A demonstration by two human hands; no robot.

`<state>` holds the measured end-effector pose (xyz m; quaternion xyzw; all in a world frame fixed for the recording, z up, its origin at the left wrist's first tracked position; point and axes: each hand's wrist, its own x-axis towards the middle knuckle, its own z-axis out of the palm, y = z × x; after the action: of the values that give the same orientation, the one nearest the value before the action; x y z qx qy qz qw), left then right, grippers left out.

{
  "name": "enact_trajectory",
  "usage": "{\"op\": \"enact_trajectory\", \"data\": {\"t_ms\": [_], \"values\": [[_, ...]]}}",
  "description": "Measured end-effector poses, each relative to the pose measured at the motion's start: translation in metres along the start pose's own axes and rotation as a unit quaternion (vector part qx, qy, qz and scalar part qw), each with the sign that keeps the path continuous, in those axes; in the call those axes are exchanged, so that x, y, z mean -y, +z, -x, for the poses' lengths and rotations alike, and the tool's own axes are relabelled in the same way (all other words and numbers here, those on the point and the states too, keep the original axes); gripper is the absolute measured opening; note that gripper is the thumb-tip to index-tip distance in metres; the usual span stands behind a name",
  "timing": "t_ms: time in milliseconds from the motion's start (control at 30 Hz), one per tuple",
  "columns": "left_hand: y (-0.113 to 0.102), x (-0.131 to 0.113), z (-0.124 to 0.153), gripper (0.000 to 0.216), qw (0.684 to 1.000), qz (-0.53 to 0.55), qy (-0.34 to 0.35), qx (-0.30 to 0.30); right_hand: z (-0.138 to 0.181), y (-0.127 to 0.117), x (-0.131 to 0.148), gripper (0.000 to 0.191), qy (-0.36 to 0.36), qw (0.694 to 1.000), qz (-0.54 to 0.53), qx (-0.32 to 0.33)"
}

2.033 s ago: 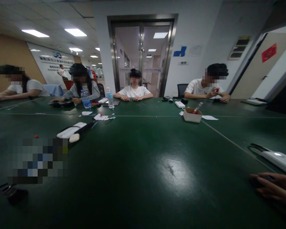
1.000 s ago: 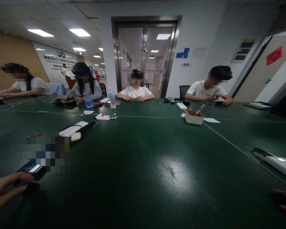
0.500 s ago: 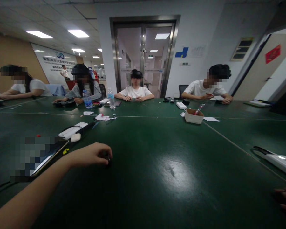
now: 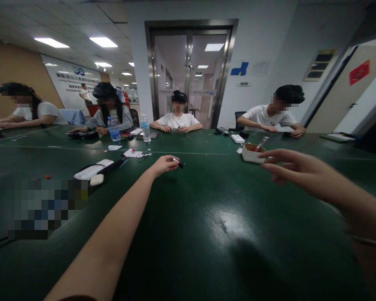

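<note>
My left hand (image 4: 163, 165) is stretched forward over the table, its fingers pinched on a small black object (image 4: 181, 165) with a silvery part; its exact kind is too small to make out. On the right, my right hand (image 4: 296, 169) hovers above the table with fingers extended and slightly apart, nothing visible in them. Its fingertips overlap the near right side of a small open cardboard box (image 4: 253, 156) in the view; whether they touch it I cannot tell. A red-and-clear stick-like item (image 4: 261, 144) leans up out of the box.
Green tables (image 4: 188, 200) fill the foreground. Left lie a white device (image 4: 94, 169), a white case (image 4: 97, 179) and a pixelated area. Two water bottles (image 4: 114, 130), paper scraps (image 4: 133, 153) and a white power-bank-like block (image 4: 237, 139) stand farther back. Several people with head-worn devices sit opposite.
My left hand has moved forward and right, lifting the small black object off the near table area. My right hand has come in from the lower right edge towards the box.
</note>
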<state>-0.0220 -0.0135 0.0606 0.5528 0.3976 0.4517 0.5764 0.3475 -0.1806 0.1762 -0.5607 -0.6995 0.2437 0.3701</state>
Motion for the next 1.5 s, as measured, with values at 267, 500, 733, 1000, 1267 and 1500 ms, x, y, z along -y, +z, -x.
{"op": "enact_trajectory", "data": {"t_ms": [267, 500, 733, 1000, 1267, 1500], "values": [[0.030, 0.055, -0.022, 0.030, 0.979, 0.152, 0.063, -0.123, -0.132, 0.186, -0.007, 0.034, 0.147, 0.958, -0.172, 0.179], [0.024, 0.055, -0.014, 0.027, 0.982, 0.128, 0.067, -0.120, -0.148, 0.239, -0.035, 0.010, 0.118, 0.907, -0.382, 0.131], [0.032, 0.054, -0.013, 0.012, 0.995, 0.025, 0.059, -0.071, -0.142, 0.242, -0.065, 0.019, 0.085, 0.871, -0.472, 0.103], [0.034, 0.053, -0.012, 0.012, 0.989, -0.063, 0.063, -0.116, -0.137, 0.234, -0.069, 0.028, 0.082, 0.861, -0.492, 0.099], [0.033, 0.055, -0.014, 0.012, 0.987, -0.090, 0.072, -0.113, -0.134, 0.234, -0.062, 0.018, 0.090, 0.862, -0.489, 0.094], [0.032, 0.054, -0.014, 0.016, 0.984, -0.103, 0.074, -0.123, -0.134, 0.234, -0.063, 0.025, 0.095, 0.857, -0.497, 0.094]]}}
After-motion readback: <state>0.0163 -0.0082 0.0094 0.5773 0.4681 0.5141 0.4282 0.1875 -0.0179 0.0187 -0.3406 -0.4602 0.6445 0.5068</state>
